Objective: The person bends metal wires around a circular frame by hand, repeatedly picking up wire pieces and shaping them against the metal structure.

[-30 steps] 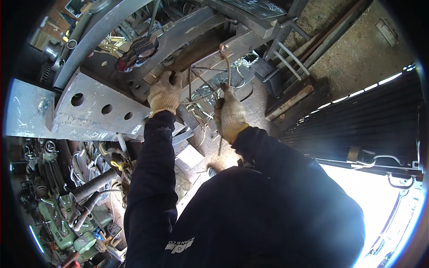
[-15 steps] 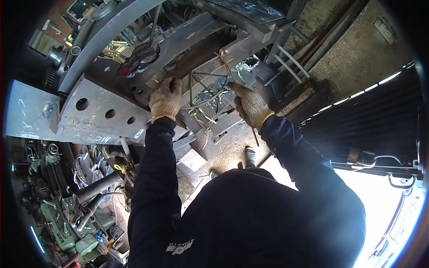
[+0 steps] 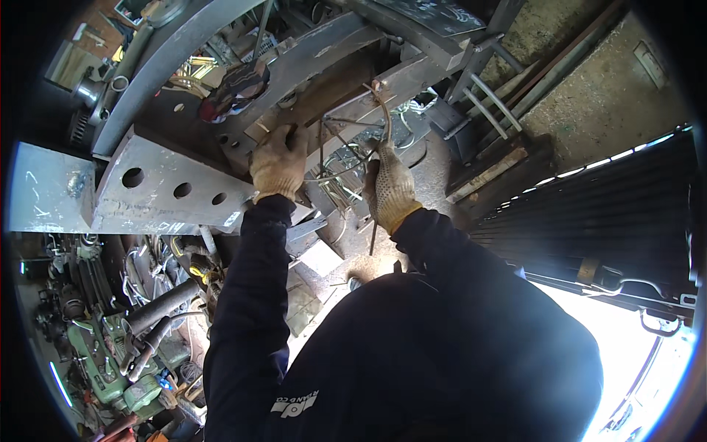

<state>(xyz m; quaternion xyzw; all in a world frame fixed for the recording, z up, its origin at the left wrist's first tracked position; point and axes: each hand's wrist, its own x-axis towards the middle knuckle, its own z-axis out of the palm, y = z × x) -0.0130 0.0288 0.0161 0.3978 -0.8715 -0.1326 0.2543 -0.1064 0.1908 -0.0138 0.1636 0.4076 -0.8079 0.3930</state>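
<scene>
My right hand (image 3: 392, 186), in a knitted work glove, is closed round a thin metal rod (image 3: 387, 121). Its upper end curves over, and the lower end sticks out below my fist. My left hand (image 3: 277, 163), in the same kind of glove, has its fingers curled down at the edge of the steel plates; whatever they hold is hidden. Between both hands sits a framework of thin bent rods (image 3: 322, 151), its curved rod running from near my left hand toward my right. Behind it lies a long steel beam (image 3: 409, 81).
A steel plate with round holes (image 3: 158, 180) reaches out at left, below a large curved steel band (image 3: 121, 110). Green machinery (image 3: 96, 361) and tools crowd the lower left. Parallel bars (image 3: 495, 107) stand upper right, a dark ribbed panel (image 3: 596, 206) at right.
My right hand has moved left and slightly toward me, bringing the rod closer to upright. My left hand stays nearly in place. The whole view has shifted a little.
</scene>
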